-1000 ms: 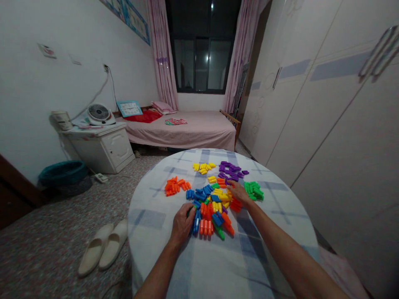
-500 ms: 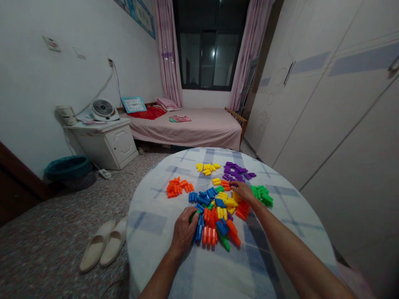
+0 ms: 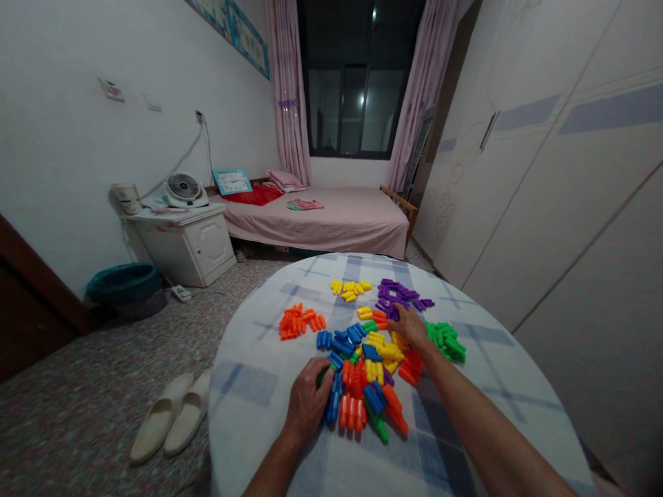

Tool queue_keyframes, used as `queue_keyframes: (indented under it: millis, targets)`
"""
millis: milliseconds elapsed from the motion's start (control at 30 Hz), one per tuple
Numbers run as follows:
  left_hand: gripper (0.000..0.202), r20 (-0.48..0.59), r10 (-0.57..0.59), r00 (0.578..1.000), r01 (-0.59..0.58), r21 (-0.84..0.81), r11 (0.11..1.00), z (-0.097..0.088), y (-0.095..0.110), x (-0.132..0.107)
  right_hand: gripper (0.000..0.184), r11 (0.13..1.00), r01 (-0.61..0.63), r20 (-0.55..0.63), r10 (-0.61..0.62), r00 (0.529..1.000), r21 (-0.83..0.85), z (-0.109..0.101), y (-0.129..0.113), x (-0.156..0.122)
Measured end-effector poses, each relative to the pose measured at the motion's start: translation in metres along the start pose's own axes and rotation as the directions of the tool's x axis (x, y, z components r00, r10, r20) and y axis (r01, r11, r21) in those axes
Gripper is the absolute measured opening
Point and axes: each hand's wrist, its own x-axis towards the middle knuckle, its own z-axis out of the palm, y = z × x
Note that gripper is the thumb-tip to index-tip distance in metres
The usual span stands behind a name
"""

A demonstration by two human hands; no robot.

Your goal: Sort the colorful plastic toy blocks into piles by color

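Observation:
My left hand (image 3: 309, 395) rests at the near left edge of a mixed heap of plastic toy blocks (image 3: 373, 371), its fingers curled round a green block (image 3: 322, 376) that shows only in part. Blue blocks (image 3: 334, 402) lie right beside its thumb. My right hand (image 3: 411, 326) reaches over the heap's far right side, fingertips pinched on a purple block (image 3: 394, 313) at the near edge of the purple pile (image 3: 396, 290). Under and beside its wrist are orange blocks (image 3: 411, 367). The fingers partly cover what they hold.
Sorted piles of yellow (image 3: 351, 290), orange (image 3: 299, 322) and green blocks (image 3: 446, 342) lie round the heap on a round table with a checked cloth (image 3: 259, 414). Beyond stand a bed (image 3: 352, 217), a white cabinet (image 3: 202, 241) and a wardrobe (image 3: 543, 207); slippers (image 3: 176, 417) lie on the floor.
The whole view has shifted, so the room and table sit slightly lower and further right. My right hand stays by the purple pile with little movement; my left hand keeps its place at the heap.

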Motion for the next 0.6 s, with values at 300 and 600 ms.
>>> queue_keyframes:
  millis: [300, 600]
  targets:
    - [0.026, 0.002, -0.017, 1.000, 0.017, 0.017, 1.000, 0.001, -0.002, 0.000, 0.049, 0.999, -0.046, 0.045, 0.047, 0.998, -0.014, -0.002, 0.006, 0.004]
    - [0.026, 0.003, -0.017, 1.000, 0.017, 0.008, 1.000, 0.002, -0.002, 0.001, 0.056, 0.999, -0.001, -0.097, 0.004, 0.995, 0.038, -0.034, 0.013, 0.022]
